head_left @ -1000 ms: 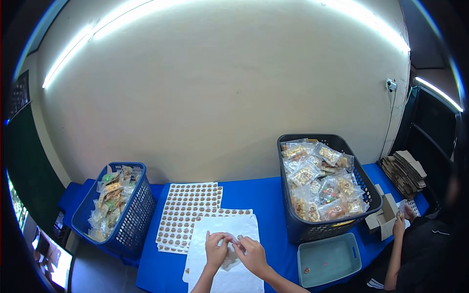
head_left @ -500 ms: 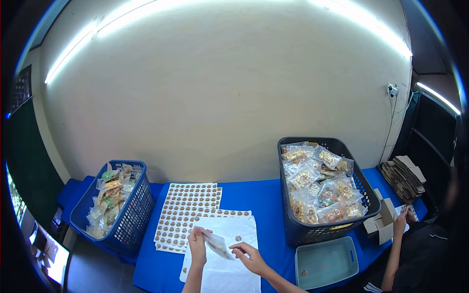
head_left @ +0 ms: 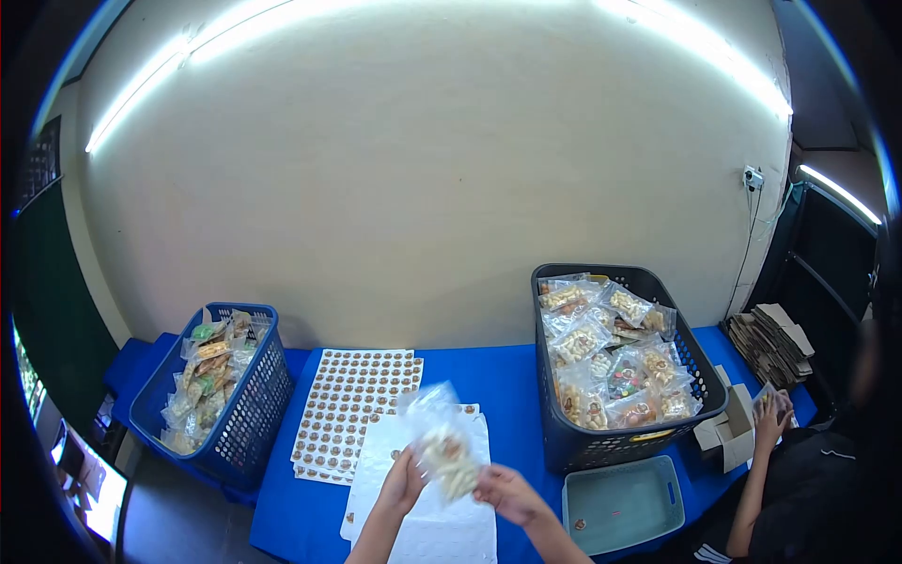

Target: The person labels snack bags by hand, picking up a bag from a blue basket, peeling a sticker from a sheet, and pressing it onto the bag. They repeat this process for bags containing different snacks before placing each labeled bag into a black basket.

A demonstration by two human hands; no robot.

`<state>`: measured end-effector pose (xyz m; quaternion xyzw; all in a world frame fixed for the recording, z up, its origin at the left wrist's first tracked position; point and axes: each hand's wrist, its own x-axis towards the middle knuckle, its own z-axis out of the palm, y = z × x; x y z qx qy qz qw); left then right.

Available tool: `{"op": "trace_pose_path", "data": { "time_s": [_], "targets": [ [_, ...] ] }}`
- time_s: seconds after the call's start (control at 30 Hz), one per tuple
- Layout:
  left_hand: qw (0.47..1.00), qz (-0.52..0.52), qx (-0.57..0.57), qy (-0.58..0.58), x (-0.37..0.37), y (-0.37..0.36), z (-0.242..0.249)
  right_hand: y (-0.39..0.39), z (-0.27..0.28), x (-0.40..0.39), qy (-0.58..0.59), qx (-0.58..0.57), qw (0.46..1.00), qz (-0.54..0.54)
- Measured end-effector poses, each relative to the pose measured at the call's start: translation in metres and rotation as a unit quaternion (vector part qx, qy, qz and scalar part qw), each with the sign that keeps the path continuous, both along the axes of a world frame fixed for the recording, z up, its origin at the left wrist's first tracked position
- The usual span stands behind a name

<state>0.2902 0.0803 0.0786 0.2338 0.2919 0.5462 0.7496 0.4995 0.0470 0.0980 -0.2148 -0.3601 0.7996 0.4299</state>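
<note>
A clear plastic packet of pale snack pieces [head_left: 445, 459] is held up in front of me, blurred by motion. On its left edge, the fingers of my left hand [head_left: 403, 483] are closed. My right hand [head_left: 513, 494] pinches the lower right corner. A brownish patch shows on the packet's front, too blurred to make out. Beneath both hands lies a mostly bare white sticker backing sheet [head_left: 385, 446]. Sheets of small round brown stickers [head_left: 352, 399] are stacked just to the left, partly under it.
A blue basket [head_left: 258, 404] of snack packets stands left; a larger dark basket [head_left: 554, 442], heaped with packets, stands right. In front of that is a grey-green tray [head_left: 625, 508] holding one round sticker. Farther right are flattened cardboard [head_left: 772, 343], an open carton [head_left: 738, 432] and another person's hand [head_left: 772, 423].
The packet has been raised and turned so its front faces me. My right hand has moved right and down onto its corner. The other person now holds a small packet.
</note>
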Motion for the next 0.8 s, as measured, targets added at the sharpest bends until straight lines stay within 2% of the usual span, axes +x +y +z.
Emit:
{"op": "trace_pose_path", "data": {
  "time_s": [0.07,0.13,0.2,0.37,0.53,0.67,0.73,0.8],
  "targets": [
    [0.995,0.03,-0.002,0.092,0.0,-0.019,0.023,0.012,0.025,0.016,0.077,-0.019,0.981,-0.176],
    [0.994,0.027,-0.042,0.093,-0.007,-0.026,0.022,0.02,0.057,0.032,0.148,0.003,0.945,-0.291],
    [0.992,0.02,-0.067,0.106,-0.018,-0.032,0.015,0.027,0.065,0.039,0.146,-0.016,0.933,-0.329],
    [0.989,0.061,-0.076,0.109,-0.034,-0.039,-0.011,0.019,0.007,0.029,0.053,-0.054,0.976,-0.205],
    [0.987,0.091,-0.067,0.118,-0.05,-0.049,-0.026,-0.006,-0.042,0.013,-0.035,-0.15,0.968,-0.199],
    [0.971,0.122,-0.024,0.203,-0.091,-0.053,-0.019,-0.022,-0.066,0.017,-0.05,-0.207,0.941,-0.264],
    [0.947,0.161,0.021,0.278,-0.129,-0.05,-0.01,-0.029,-0.085,0.025,-0.014,-0.228,0.939,-0.259],
    [0.906,0.212,0.015,0.367,-0.165,-0.046,0.02,-0.037,-0.098,0.021,0.008,-0.257,0.926,-0.275]
  ]
}}
